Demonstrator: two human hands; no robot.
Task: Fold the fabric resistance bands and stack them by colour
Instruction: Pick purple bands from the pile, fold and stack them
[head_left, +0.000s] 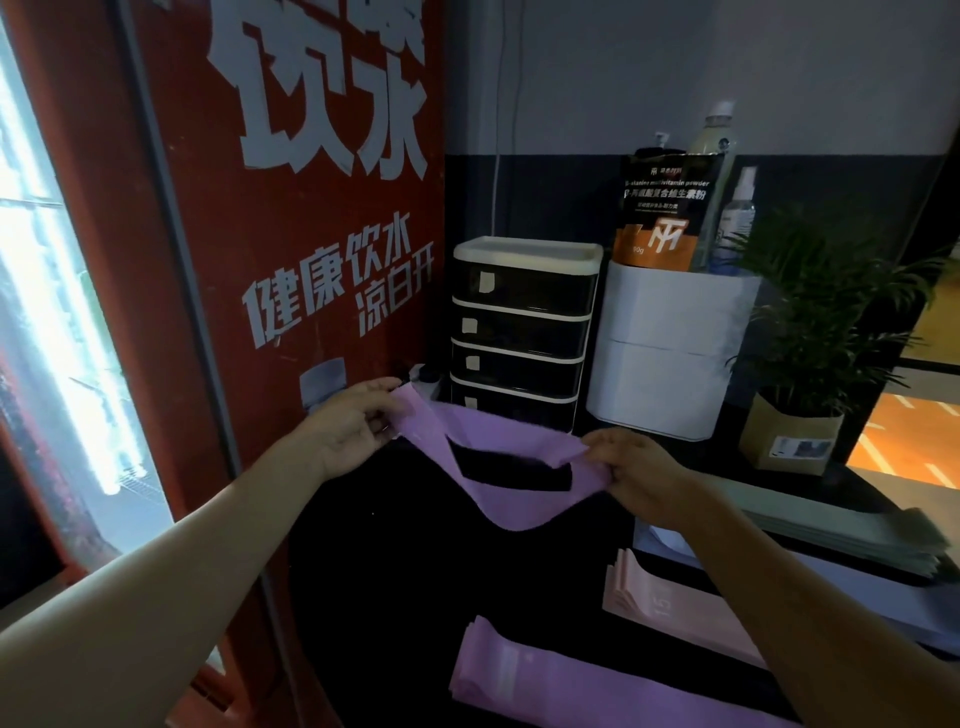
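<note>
Held in the air above the dark bench (415, 597): one lilac fabric resistance band (511, 499), a loop sagging between both hands, near the middle of view. Left hand (353, 431) pinching the 10 o'clock end, thumb over fingers clamped on the cloth; right hand (639, 475) pinching the 3 o'clock end, fingers curled on it too.

To do the fold well, probably: pull both ends gently apart until the two layers lie flat on each other, no twist; bring one end over to meet the other with edges matched; press the crease on the bench; lay it on the like-coloured pile. Risk judged: elastic cloth springing open if let go too early.

Counted: one band in hand. One stack of folded lilac bands (571, 686) at 5 o'clock, one stack of pale pink bands (660, 603) beside it toward 4 o'clock, one stack of grey-green bands (852, 535) at 3 o'clock; number of bands per stack not readable. Behind, at 12 o'clock, one black four-drawer plastic organiser (519, 332).
</note>
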